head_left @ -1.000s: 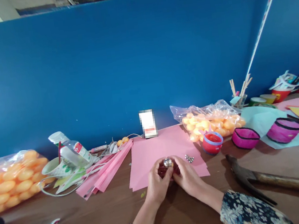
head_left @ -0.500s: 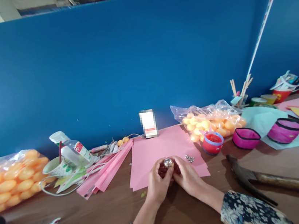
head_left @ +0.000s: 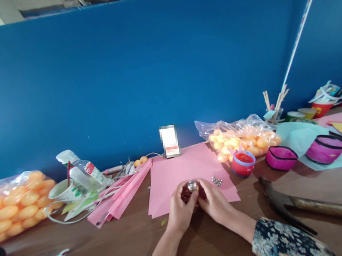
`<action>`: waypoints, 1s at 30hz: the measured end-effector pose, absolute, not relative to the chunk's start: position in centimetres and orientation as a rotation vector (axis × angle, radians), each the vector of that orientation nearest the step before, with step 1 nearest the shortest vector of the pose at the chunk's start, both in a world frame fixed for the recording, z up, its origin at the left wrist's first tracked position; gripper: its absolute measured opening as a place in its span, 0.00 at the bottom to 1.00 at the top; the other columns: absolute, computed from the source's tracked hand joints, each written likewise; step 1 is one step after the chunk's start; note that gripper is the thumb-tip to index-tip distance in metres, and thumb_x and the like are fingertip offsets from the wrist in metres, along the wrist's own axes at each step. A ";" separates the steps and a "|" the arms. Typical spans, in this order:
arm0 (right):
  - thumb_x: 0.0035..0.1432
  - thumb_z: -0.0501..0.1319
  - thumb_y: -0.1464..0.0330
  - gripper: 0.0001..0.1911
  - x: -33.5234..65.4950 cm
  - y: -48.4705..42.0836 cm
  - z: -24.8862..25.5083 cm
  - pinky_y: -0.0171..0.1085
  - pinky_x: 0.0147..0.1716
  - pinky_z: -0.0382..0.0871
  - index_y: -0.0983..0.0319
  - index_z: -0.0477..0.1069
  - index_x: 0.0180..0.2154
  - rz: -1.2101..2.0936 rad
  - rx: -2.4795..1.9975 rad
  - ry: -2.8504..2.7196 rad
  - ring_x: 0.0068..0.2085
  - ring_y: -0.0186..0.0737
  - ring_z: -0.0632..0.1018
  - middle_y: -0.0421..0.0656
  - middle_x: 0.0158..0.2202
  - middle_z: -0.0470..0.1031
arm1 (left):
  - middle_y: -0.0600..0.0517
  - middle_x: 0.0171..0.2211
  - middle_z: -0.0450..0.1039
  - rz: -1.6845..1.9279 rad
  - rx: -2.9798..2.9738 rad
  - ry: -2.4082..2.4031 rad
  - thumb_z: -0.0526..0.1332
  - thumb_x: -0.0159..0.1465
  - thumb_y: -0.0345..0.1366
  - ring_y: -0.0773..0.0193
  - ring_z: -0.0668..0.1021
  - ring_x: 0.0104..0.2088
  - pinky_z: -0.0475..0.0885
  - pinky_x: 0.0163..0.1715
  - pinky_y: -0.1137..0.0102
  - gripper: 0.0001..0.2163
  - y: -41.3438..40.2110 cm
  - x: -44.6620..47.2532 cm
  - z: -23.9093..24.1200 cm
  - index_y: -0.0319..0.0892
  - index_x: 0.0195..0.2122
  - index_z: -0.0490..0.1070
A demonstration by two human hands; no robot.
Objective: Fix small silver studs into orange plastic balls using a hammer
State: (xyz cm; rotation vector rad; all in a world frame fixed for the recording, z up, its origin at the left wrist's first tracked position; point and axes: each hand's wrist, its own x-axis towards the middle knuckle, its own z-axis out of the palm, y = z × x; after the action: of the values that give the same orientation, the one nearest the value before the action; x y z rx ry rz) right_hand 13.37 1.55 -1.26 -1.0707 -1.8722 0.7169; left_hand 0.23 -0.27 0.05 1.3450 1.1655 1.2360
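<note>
Between my two hands is a shiny silver ball [head_left: 192,186], round and small, held at the fingertips. My left hand [head_left: 183,206] is closed on its left side, the thumb near its lower edge. My right hand [head_left: 214,202] closes in from the right, its thumb and fingertips meeting the left ones. The far fingers are partly hidden behind the ball. Both hands are over the front part of the pink paper sheets [head_left: 179,167]. Just right of my right hand, a small cluster of silver beads [head_left: 217,181] lies on the paper.
A hammer [head_left: 320,205] lies at the right, beyond two magenta fabric rings [head_left: 282,158] and a red cup [head_left: 243,164]. Bags of orange balls stand at left [head_left: 17,207] and back right [head_left: 242,139]. Pink strips [head_left: 125,192] and a tilted bottle [head_left: 85,173] are at left.
</note>
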 end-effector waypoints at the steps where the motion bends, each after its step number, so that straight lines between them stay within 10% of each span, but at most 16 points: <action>1: 0.47 0.52 0.80 0.20 13.4 1.5 -1.3 0.40 0.40 0.67 0.60 0.62 0.43 0.716 -1.070 -1.872 0.40 0.41 0.72 0.44 0.39 0.71 | 0.49 0.37 0.73 1.239 1.350 1.169 0.59 0.56 0.37 0.62 0.76 0.36 0.74 0.33 0.70 0.13 -0.3 0.2 0.1 0.41 0.42 0.66; 30: 0.48 0.53 0.80 0.19 13.4 1.4 -1.2 0.39 0.38 0.67 0.60 0.63 0.43 0.726 -1.059 -1.847 0.39 0.40 0.73 0.44 0.38 0.72 | 0.49 0.37 0.73 1.232 1.342 1.155 0.59 0.56 0.39 0.61 0.76 0.36 0.75 0.31 0.70 0.14 -0.4 0.3 0.4 0.40 0.42 0.66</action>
State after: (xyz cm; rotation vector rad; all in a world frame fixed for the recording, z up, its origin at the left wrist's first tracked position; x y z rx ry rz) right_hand 13.36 1.42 -1.16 -1.0587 -1.8469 0.7259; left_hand 0.30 -0.40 0.43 1.3424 1.1551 1.2323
